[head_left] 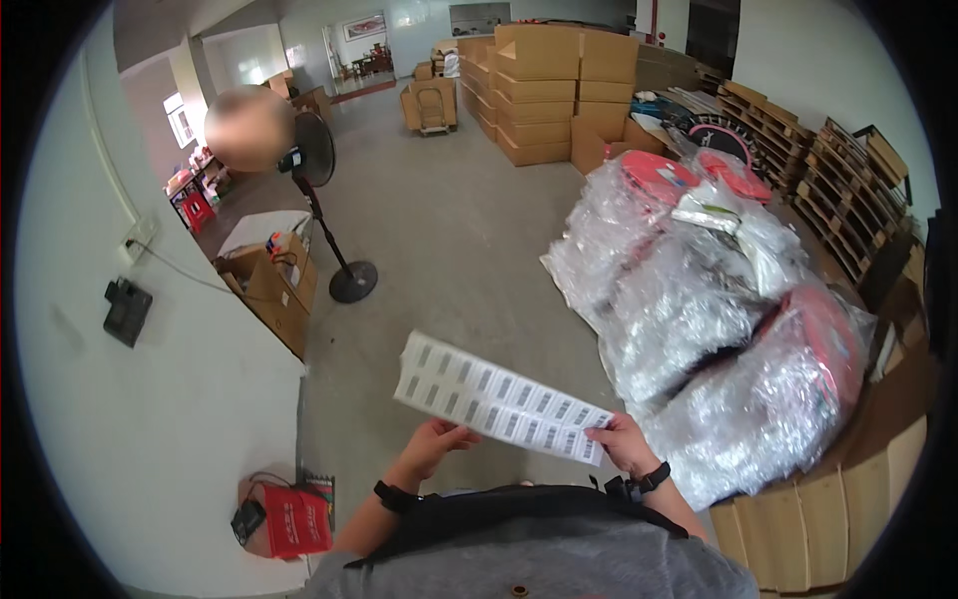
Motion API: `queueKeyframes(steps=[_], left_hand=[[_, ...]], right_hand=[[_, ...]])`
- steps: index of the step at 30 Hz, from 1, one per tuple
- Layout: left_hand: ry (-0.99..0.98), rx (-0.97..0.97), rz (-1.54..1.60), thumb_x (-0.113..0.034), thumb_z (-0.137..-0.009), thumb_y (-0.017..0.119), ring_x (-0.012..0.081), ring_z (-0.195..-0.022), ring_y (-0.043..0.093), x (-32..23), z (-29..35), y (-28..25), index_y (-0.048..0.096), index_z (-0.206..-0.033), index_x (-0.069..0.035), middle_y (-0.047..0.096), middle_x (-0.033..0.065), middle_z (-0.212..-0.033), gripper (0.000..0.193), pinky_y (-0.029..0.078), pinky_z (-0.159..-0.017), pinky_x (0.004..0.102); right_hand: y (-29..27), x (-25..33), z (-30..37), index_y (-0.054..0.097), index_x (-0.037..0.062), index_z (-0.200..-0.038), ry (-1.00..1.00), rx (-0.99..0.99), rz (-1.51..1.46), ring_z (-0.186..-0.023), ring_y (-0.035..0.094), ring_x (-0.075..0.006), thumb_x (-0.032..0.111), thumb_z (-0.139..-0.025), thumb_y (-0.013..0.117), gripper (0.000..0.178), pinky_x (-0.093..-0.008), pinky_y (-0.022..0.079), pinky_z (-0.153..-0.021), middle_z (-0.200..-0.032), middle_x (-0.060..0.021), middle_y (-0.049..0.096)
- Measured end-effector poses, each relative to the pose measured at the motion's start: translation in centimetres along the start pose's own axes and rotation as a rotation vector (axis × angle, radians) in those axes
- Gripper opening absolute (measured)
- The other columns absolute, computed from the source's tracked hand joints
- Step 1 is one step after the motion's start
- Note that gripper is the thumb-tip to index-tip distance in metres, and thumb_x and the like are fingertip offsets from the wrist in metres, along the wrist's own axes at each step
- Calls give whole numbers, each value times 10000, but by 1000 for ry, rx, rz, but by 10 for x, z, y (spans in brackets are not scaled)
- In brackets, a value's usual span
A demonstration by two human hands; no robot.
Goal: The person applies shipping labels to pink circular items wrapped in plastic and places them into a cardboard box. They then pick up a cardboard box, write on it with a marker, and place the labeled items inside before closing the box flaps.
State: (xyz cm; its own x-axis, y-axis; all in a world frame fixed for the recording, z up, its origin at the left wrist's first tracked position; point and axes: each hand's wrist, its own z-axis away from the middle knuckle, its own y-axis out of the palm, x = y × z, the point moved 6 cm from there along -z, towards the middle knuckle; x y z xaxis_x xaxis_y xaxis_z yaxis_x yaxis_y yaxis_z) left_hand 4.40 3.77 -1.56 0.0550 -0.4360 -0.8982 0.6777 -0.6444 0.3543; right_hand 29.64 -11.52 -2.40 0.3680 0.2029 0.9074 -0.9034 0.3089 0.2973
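We have the label sheet (pixel 504 399) near centre: right hand (pixel 621 442) pinching its right end, left hand (pixel 434 447) at the near edge, grip unclear to us. We'd keep it flat, propping the overhanging left end. Plastic-wrapped bundles (pixel 689 299) block the right; fan (pixel 353 283) left, farther; cardboard boxes (pixel 539 95) far.

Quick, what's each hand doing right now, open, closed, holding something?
Left hand: fingers at the lower edge of the label sheet; whether they grip it cannot be told.
Right hand: closed, holding the sheet's right end.
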Motion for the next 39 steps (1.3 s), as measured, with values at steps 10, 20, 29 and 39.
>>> queueKeyframes(steps=[10, 20, 29, 39], left_hand=[[123, -407, 107, -157, -868, 478, 170, -768, 587, -80, -207, -137, 508, -1068, -62, 604, 63, -947, 224, 464, -668, 301], [99, -77, -125, -131, -852, 497, 157, -827, 577, -245, -482, -193, 554, -1034, -5, 615, 59, -935, 229, 460, -706, 279], [56, 299, -262, -118, -852, 486, 120, -834, 556, -308, -760, -129, 502, -1081, -2, 595, 48, -943, 257, 453, -716, 275], [-48, 259, -264, -87, -853, 491, 132, -791, 571, -389, -987, -139, 390, -1199, -39, 588, 74, -910, 364, 450, -699, 253]], right_hand=[[42, 76, -295, 550, 4, -995, 91, 327, 576, -745, 557, -113, 143, -782, 614, 262, -253, 462, -649, -862, -49, 615], [6, 191, -527, 524, 34, -1058, -1, 117, 272, -752, 537, -86, 97, -810, 567, 259, -232, 440, -659, -840, -20, 584], [-90, 249, -677, 556, 32, -983, 21, -69, 153, -633, 492, -41, 74, -822, 543, 167, -189, 400, -569, -758, 22, 570], [-195, 364, -924, 571, 19, -962, -71, -145, 111, -605, 484, -56, 54, -811, 543, 158, -211, 403, -530, -721, 5, 568]])
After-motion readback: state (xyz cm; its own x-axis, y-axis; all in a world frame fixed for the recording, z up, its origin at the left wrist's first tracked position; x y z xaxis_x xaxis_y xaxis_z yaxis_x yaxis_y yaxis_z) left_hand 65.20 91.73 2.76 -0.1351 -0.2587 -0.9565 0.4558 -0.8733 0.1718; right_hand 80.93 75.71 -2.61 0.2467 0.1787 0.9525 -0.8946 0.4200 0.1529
